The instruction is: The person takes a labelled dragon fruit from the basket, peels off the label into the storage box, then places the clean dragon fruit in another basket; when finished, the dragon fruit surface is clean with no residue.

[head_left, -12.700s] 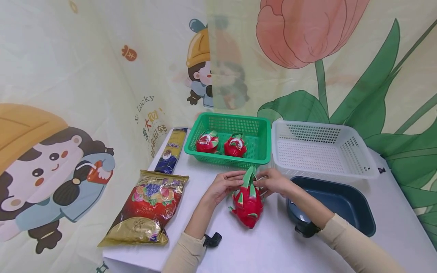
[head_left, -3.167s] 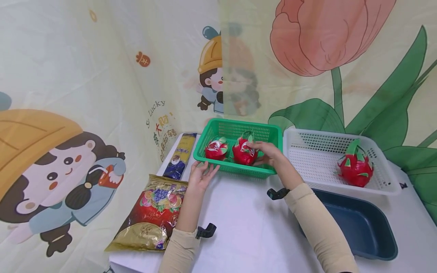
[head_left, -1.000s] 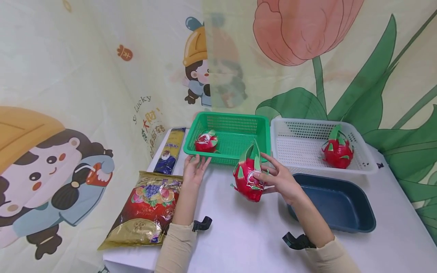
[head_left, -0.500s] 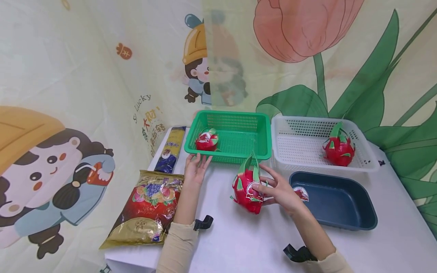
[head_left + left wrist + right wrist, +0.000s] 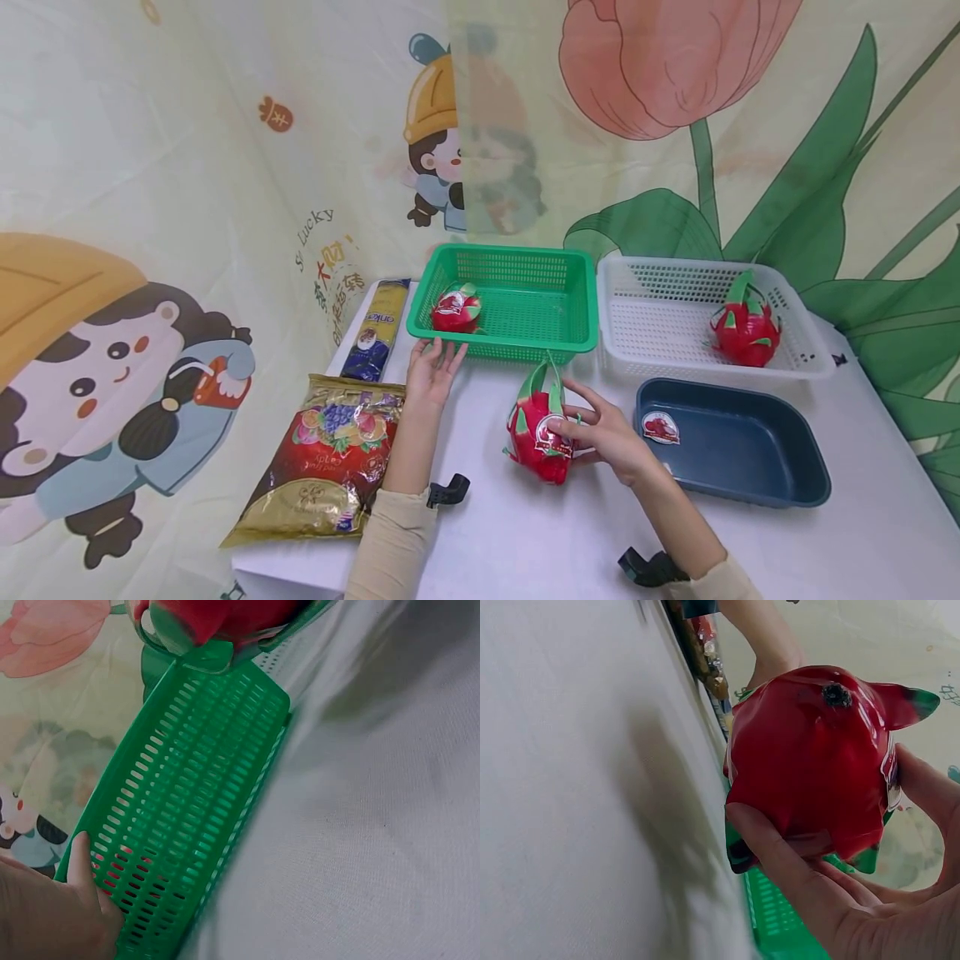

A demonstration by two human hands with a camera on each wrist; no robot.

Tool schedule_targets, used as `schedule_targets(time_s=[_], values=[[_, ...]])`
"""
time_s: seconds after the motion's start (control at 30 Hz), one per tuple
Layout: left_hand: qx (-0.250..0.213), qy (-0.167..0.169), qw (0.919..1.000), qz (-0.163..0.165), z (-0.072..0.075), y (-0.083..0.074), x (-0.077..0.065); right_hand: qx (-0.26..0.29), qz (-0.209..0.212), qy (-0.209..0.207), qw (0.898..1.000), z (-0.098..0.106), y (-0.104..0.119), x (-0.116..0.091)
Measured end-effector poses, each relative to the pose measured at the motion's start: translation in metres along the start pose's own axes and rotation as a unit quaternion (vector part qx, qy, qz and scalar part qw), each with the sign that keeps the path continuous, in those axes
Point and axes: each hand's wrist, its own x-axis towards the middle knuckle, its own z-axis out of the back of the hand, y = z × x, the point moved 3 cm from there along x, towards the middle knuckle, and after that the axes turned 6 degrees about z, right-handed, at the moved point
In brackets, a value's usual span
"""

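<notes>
In my right hand [image 5: 611,433] I grip a red dragon fruit [image 5: 534,433] with green leafy tips and a white oval label, held over the white table in front of the green basket [image 5: 517,343]. From the right wrist view, thumb and fingers wrap the sides of the dragon fruit [image 5: 810,757], and a shadow falls beside it. At the basket's near left, my left hand [image 5: 431,375] touches the front rim with its fingers loosely extended; the left wrist view has the thumb [image 5: 80,859] against the basket wall. A second dragon fruit [image 5: 456,310] lies inside the green basket, on its left.
Right of the green basket stands a white basket [image 5: 652,333] holding a dragon fruit [image 5: 746,332]. A dark blue basin [image 5: 750,450] with an oval sticker [image 5: 662,427] sits in front. A candy bag [image 5: 322,458] and a blue-yellow packet [image 5: 375,333] lie left.
One dragon fruit went from the table into the white basket. My right hand then lifted another from the green basket to over the table, lowering it slightly towards me in the last second.
</notes>
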Motion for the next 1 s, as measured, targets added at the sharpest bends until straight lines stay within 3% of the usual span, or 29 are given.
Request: schedule_targets(time_s=[0.23, 0.5, 0.67, 0.87, 1.0], values=[[-0.002, 0.0, 1.0, -0.002, 0.001, 0.0, -0.002, -0.014, -0.011, 0.01, 1.0, 0.001, -0.002, 0.001], [-0.002, 0.01, 0.9999, 0.001, 0.001, 0.0, 0.001, -0.038, -0.032, -0.024, 0.998, 0.011, -0.001, 0.007], [0.001, 0.004, 1.0, 0.001, 0.001, 0.001, 0.001, -0.028, -0.053, -0.026, 0.998, 0.013, -0.005, 0.012], [0.004, -0.004, 1.0, 0.005, 0.0, 0.001, 0.0, -0.027, -0.052, -0.026, 0.998, 0.013, -0.008, 0.015], [0.01, -0.006, 0.9999, 0.007, 0.0, 0.0, -0.002, -0.056, -0.045, -0.024, 0.997, 0.011, -0.007, 0.017]])
